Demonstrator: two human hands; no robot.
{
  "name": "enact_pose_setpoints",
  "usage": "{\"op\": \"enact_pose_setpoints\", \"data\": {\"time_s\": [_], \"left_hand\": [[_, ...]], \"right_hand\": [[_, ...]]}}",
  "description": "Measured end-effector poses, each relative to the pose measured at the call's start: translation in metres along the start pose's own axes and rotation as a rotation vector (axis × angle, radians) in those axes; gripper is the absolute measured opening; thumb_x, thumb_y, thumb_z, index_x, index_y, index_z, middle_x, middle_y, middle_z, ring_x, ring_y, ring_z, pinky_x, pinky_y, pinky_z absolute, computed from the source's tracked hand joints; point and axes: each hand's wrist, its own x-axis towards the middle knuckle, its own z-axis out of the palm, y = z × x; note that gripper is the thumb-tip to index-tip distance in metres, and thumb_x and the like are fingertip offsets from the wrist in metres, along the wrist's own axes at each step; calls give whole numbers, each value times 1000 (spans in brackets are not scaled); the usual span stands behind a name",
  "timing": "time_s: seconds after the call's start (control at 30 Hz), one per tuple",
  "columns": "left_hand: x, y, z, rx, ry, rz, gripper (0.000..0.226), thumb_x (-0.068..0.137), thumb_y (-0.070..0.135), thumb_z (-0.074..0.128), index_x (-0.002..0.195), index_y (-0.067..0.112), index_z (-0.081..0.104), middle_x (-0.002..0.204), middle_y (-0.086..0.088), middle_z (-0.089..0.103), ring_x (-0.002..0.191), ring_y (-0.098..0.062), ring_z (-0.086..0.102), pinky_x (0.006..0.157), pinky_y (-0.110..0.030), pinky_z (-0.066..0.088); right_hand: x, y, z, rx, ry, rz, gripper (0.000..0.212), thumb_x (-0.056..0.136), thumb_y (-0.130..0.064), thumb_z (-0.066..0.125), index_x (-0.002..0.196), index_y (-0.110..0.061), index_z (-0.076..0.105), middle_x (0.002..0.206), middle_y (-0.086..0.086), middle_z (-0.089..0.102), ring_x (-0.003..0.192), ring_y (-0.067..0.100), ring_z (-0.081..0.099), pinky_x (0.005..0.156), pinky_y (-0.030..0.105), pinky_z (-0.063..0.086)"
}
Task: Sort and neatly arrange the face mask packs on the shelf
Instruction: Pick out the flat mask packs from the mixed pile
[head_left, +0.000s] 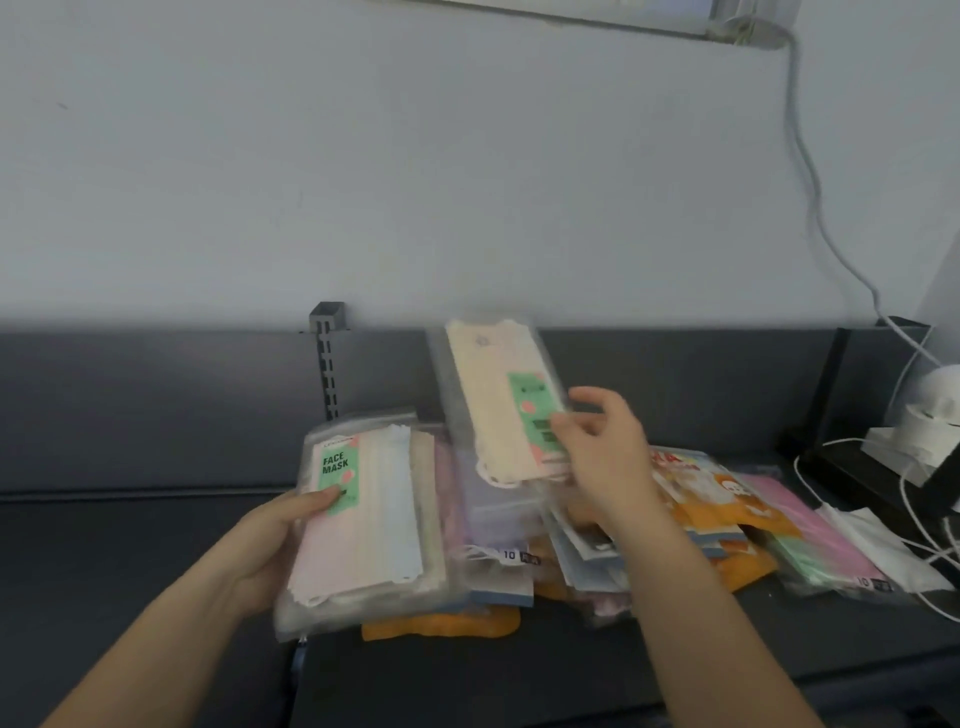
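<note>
Two bare forearms reached in from the near edge. The left hand (270, 551) was closed around the left edge of a clear, glossy plastic pack (363, 519) with a green "FACE MASK" label, thumb pressed on the label; flat pleated masks in pale pink, white and blue showed through. The right hand (602, 457) pinched, fingers partly curled, the lower right corner of a second rectangular pack (498, 405) of cream masks, lifted, tilted and blurred above the heap. Between and beneath them lay a loose pile of mask packs (519, 545) on the dark grey shelf (130, 545), overlapping at angles. An orange printed pack (722, 504) lay to the right, with a pink pack (810, 525) beyond it and loose white masks (878, 540) just beside that. At the far right, white cables (815, 208) hung down the pale wall. A slotted metal upright (328, 364) stood behind the pile.
</note>
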Motion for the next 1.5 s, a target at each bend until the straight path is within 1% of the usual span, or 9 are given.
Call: {"op": "enact_pose_setpoints", "data": {"time_s": [0.2, 0.33, 0.5, 0.67, 0.87, 1.07, 1.17, 1.37, 1.5], "left_hand": [[-5, -8, 2, -141, 21, 37, 56, 90, 56, 52, 109, 6, 69, 103, -27, 73, 90, -43, 72, 80, -52, 53], [-9, -6, -11, -110, 83, -43, 57, 76, 23, 70, 128, 2, 60, 113, -28, 71, 92, -46, 72, 66, -52, 61], [-20, 9, -55, -137, 203, -12, 53, 76, 17, 65, 126, 0, 59, 103, -28, 73, 72, -43, 74, 53, -53, 60], [-26, 16, -73, -108, 191, -11, 59, 75, 22, 65, 130, 2, 59, 110, -27, 71, 74, -42, 74, 61, -57, 60], [-20, 9, -42, -55, 89, -65, 54, 77, 22, 66, 125, -1, 62, 107, -29, 72, 74, -44, 74, 58, -56, 60], [-9, -3, -17, -95, 61, 14, 75, 82, 69, 49, 111, 3, 67, 99, -30, 73, 76, -42, 74, 64, -52, 61], [-8, -9, -21, -59, 109, -25, 62, 79, 46, 68, 117, -2, 65, 96, -31, 73, 73, -42, 73, 73, -51, 58], [-15, -3, -54, -48, 248, -41, 59, 73, 25, 71, 124, -4, 61, 96, -30, 71, 68, -38, 71, 73, -48, 57], [-18, -1, -63, -123, 278, 11, 39, 89, 26, 63, 119, 1, 61, 69, -22, 72, 49, -33, 70, 43, -43, 57]], "right_hand": [[-52, 5, 87, -392, -505, -93, 29, 96, -37, 61, 123, -29, 53, 97, -13, 66, 83, -1, 67, 64, 21, 57], [-46, 10, 84, -399, -495, -68, 48, 94, -56, 54, 136, -34, 48, 125, -9, 58, 108, 7, 61, 92, 36, 56], [-30, 41, 41, -909, -893, -129, 93, 81, -65, 64, 153, -52, 7, 165, -13, -3, 152, 20, 2, 119, 52, 18], [-26, 41, 26, -640, -643, -264, 51, 99, -44, 51, 146, -50, 31, 126, -17, 58, 103, -2, 57, 87, 25, 52], [-37, 4, 38, -373, -195, -469, 36, 105, -38, 37, 140, -39, 43, 93, -24, 59, 83, -9, 60, 65, 15, 52], [-84, -4, 100, -897, -687, -869, 50, 99, -37, 46, 147, -34, 32, 152, -4, 39, 136, 21, 37, 112, 52, 32], [-90, -3, 104, -871, -1007, -764, 66, 97, -49, 51, 154, -34, 21, 162, -9, 20, 148, 17, 18, 119, 53, 19], [-45, 22, 49, -979, -843, -515, 76, 90, -41, 61, 153, -41, 19, 164, -12, 13, 151, 10, 9, 122, 48, 14], [-34, 37, 46, -907, -599, -572, 40, 102, -44, 41, 140, -33, 48, 131, -8, 60, 113, 6, 56, 96, 28, 47]]}}
